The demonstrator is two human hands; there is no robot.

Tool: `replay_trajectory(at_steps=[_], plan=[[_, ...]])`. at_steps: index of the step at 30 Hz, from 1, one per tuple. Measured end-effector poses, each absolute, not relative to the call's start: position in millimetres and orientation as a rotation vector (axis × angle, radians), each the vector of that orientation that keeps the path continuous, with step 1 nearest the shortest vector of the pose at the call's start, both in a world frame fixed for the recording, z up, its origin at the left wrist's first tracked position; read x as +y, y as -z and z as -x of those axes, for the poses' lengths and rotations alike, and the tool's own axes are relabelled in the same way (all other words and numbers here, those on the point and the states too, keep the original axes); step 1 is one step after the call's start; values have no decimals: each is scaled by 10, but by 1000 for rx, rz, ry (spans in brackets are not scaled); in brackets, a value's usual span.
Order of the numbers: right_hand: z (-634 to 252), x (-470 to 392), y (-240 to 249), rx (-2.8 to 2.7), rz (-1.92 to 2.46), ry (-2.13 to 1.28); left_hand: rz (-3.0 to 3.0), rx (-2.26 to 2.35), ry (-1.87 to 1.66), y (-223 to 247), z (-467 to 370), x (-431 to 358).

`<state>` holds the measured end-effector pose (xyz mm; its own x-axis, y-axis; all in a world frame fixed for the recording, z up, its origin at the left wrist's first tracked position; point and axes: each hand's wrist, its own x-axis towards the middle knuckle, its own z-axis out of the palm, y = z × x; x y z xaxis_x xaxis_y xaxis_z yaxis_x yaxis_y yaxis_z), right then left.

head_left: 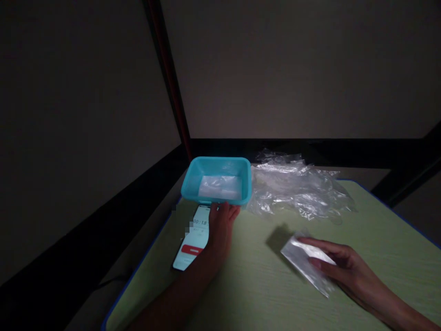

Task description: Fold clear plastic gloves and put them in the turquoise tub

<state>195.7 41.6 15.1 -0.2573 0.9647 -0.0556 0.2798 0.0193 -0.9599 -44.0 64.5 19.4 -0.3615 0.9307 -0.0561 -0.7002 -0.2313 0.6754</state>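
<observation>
Pale green tabletop (255,285) fills the lower frame, bearing a heap of loose clear plastic (303,184) right of centre and, beside it, a turquoise tub (193,177) with flat, pale plastic (220,187) inside. Near the tub's front rim, the left hand (220,230) bends its fingers partly over a lit phone (196,234); whether it grips anything, I can't tell. Lower right, the right hand (339,262) pinches a folded plastic packet (296,255), where a light, flat hold should best keep slippery folds together.
</observation>
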Motion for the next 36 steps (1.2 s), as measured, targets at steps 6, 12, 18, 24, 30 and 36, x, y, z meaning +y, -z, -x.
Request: replay_trajectory(at_steps=[6,12,18,24,30,36], plan=[[-1832,465,-361,-1622,1292,-1274,-483,808,-1806,-186,435,641],[-1458,638,-886,-1815,1157,-1152,-535,845,-1781,-205,430,618],[-1026,875,-1233,-1902,943,-1251,-508,852,-1772,-178,418,625],[-733,1162,-1272,-1950,921,-1268,-497,862,-1776,-207,409,603],[-499,1447,-1286,-2443,768,-639,-479,914,-1721,-205,422,608],[-267,1527,-1263,-2969,608,186,-509,937,-1731,-189,413,616]])
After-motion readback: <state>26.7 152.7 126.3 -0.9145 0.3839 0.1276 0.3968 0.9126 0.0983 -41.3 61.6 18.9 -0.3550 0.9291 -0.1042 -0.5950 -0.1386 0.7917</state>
